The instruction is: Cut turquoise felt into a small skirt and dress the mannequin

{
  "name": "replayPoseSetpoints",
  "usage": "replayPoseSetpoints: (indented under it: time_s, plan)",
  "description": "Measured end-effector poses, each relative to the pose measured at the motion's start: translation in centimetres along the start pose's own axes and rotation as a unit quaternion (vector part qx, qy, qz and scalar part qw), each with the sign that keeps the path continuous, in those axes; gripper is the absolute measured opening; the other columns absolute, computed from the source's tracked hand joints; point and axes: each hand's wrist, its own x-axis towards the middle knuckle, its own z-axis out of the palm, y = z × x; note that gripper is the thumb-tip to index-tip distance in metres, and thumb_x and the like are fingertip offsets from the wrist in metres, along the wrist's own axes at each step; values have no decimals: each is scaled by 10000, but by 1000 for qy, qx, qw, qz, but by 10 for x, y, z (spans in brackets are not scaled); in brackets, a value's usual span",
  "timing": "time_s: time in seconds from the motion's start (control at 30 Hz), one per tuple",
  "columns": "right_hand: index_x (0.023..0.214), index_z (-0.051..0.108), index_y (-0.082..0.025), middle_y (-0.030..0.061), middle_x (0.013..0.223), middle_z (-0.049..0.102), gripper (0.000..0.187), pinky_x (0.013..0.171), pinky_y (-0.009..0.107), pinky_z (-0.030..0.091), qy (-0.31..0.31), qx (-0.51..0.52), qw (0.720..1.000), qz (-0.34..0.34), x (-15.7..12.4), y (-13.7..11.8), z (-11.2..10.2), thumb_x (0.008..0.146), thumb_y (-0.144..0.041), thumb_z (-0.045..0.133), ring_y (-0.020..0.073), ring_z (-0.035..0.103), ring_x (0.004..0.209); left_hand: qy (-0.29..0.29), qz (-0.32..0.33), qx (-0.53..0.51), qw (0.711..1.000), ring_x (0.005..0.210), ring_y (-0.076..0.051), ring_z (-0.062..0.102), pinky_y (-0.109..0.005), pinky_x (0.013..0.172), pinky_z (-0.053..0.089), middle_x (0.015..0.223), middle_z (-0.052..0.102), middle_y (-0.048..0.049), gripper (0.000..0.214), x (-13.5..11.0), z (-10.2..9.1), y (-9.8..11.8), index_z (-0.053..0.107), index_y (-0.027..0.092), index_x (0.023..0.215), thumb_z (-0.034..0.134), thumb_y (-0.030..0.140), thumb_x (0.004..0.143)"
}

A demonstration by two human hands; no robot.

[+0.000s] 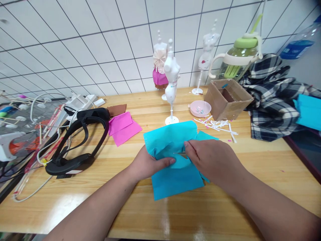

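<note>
Plainly, the risk sits in the gap between the two hands. Blue sheet (177, 180), crinkled, paper or thin cloth (cannot tell which), is bunched and folded there, a slit or opening running across it beside the right hand's fingertips. Left hand (147, 164) pinched closed on the sheet: thumb laid on top, fingers out of sight behind. Right hand (213, 156) curled closed at the sheet's far side, seemingly about a thin metal tool (182, 153), perhaps scissors; only a sliver shows, so grip and type are uncertain. Judged hazards: the tool's line points toward the left thumb, so a slip or overlong stroke could nick it; slack folds could let the edge wander, or catch a second layer hidden beneath; a hard pull between the hands could tear the sheet at the opening. Position: the sheet lies directly between the hands, its upper flap rising beyond the left thumb, its lower panel hanging toward the wearer, below both hands. A blue pointed piece (207, 136) pokes out just beyond the right hand; whether joined, cannot tell. White mannequin (172, 78) stands beyond the hands, its base near the upper flap, easily knocked by a careless reach. White strips (220, 126) lie beyond the right hand.
</note>
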Motion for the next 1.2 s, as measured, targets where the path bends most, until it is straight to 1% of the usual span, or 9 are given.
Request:
replayPoseSetpoints:
  time_s: [0.23, 0.43, 0.57, 0.63, 0.73, 0.87, 1.0, 1.1, 1.2]
  plan:
    - [742, 648, -227, 34, 678, 697, 475, 521, 289, 141, -1, -1, 1000, -12, -1, -2, 2, 1006, -401, 294, 187, 589, 599, 3, 1, 6, 1000, 1151, -336, 640, -511, 1015, 498, 1258, 685, -85, 582, 0, 3, 0, 647, 227, 1222, 804, 404, 690]
    - [722, 638, -228, 29, 656, 689, 482, 519, 287, 130, 4, -16, 1000, -12, 0, -3, 3, 1007, -411, 295, 183, 589, 588, -15, 5, 6, 1000, 1147, -329, 643, -508, 1003, 504, 1269, 678, -91, 583, 1, 2, -1, 632, 218, 1230, 798, 390, 699]
    - [715, 631, -226, 26, 675, 700, 473, 520, 282, 128, 16, -25, 1000, -4, 0, -2, 4, 1004, -416, 308, 181, 591, 585, -19, 17, -21, 999, 1159, -337, 634, -499, 1002, 500, 1273, 675, -97, 592, 1, 3, -1, 637, 212, 1229, 810, 398, 694]
    - [703, 624, -225, 22, 661, 694, 480, 519, 279, 128, 27, -25, 999, -1, 0, -1, 5, 1003, -423, 306, 174, 581, 569, -12, 24, -67, 997, 1145, -333, 642, -473, 979, 517, 1260, 683, -98, 581, 1, 2, -1, 640, 208, 1232, 779, 459, 727]
    - [685, 620, -226, 21, 634, 684, 507, 517, 277, 133, 39, -21, 999, 3, 1, 2, 4, 1004, -439, 289, 169, 565, 550, 19, 4, -137, 990, 1059, -321, 683, -434, 894, 562, 1184, 718, -104, 550, 3, -2, 0, 663, 178, 1204, 638, 576, 825]
    - [684, 627, -226, 29, 625, 682, 517, 509, 287, 128, 48, -21, 999, -5, 1, 4, 6, 1001, -433, 275, 168, 552, 532, 43, -30, -121, 991, 943, -304, 714, -384, 770, 592, 1019, 765, -94, 554, 5, -9, 2, 721, 144, 1092, 538, 619, 874]
    - [655, 619, -217, 46, 584, 658, 559, 496, 298, 124, 57, -38, 998, -14, 1, 5, 8, 1001, -439, 241, 169, 533, 499, 31, -12, -122, 992, 985, -304, 704, -393, 809, 583, 1068, 753, -92, 546, 5, -8, 3, 705, 160, 1142, 515, 607, 893]
    - [694, 634, -218, 46, 619, 673, 535, 500, 294, 131, 49, -42, 998, -17, 1, 4, 8, 1000, -424, 246, 175, 559, 529, 6, 9, -119, 993, 1084, -324, 668, -424, 891, 556, 1174, 720, -88, 569, 5, -6, 1, 635, 200, 1262, 667, 550, 815]
    - [710, 637, -223, 38, 659, 694, 499, 511, 287, 141, 39, -34, 999, -8, 2, 4, 6, 996, -415, 276, 181, 586, 571, 11, 22, -52, 998, 1158, -321, 630, -434, 952, 527, 1284, 665, -84, 688, 6, -6, -2, 572, 225, 1320, 817, 396, 700]
